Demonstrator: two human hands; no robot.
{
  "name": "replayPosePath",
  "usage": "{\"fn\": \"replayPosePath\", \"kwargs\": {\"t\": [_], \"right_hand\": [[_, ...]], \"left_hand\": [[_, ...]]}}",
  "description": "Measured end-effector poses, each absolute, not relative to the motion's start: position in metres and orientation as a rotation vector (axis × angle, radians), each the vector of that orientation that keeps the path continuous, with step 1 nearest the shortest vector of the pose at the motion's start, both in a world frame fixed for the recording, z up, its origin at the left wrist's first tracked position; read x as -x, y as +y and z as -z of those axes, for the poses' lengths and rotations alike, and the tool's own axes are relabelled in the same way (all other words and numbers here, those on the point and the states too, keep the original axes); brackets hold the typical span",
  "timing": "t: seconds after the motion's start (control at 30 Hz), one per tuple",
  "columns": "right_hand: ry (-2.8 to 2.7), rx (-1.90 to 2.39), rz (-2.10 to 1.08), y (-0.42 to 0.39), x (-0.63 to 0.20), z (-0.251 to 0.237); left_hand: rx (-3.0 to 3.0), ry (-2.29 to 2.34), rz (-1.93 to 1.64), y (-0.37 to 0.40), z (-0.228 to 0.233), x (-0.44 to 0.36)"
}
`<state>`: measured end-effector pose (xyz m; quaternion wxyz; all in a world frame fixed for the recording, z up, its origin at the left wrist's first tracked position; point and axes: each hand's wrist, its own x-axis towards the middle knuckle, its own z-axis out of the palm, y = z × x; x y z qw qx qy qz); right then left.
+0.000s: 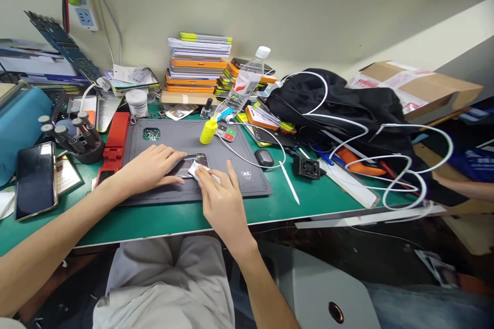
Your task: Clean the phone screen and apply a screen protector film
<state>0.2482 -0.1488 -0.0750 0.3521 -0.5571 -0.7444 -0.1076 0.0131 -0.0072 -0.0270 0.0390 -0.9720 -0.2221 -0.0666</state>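
A phone (pixel 182 168) with a dark, glossy face lies flat on the grey work mat (pixel 239 159). My left hand (pixel 154 167) holds its left end, thumb at the near edge and fingers along the far edge. Pressed onto the right part of the phone is a folded white tissue (pixel 195 168), pinched under the fingertips of my right hand (pixel 219 193); the right thumb is raised a little. Just beyond the phone, a yellow bottle (pixel 209 131) stands upright on the mat.
A red clamp-like fixture (pixel 116 139), a screwdriver holder (pixel 87 149) and another phone (pixel 35 180) sit to the left. Behind are stacked boxes (pixel 198 64) and a water bottle (pixel 247 79). Rightward lie an earbud case (pixel 264 158), a white stylus (pixel 289 183), tangled white cables (pixel 409 185) and a person's forearm (pixel 466 186).
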Motion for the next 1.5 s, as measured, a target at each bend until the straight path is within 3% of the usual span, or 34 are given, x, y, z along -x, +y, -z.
{"fn": "replayPosePath", "kwargs": {"t": [0.27,0.53,0.93,1.5], "right_hand": [[-1.971,1.476,0.194,-0.126,-0.245,0.074],[-1.907,1.527,0.319,-0.136,-0.238,0.079],[-1.944,1.597,0.193,-0.125,-0.240,0.070],[-2.004,1.586,0.045,-0.102,-0.253,0.063]], "left_hand": [[2.960,-0.715,0.206,-0.008,0.028,-0.014],[2.943,-0.730,0.163,-0.008,0.032,-0.012],[2.877,-0.881,0.323,0.005,0.050,-0.005],[3.252,-1.088,0.449,0.022,0.030,-0.002]]}}
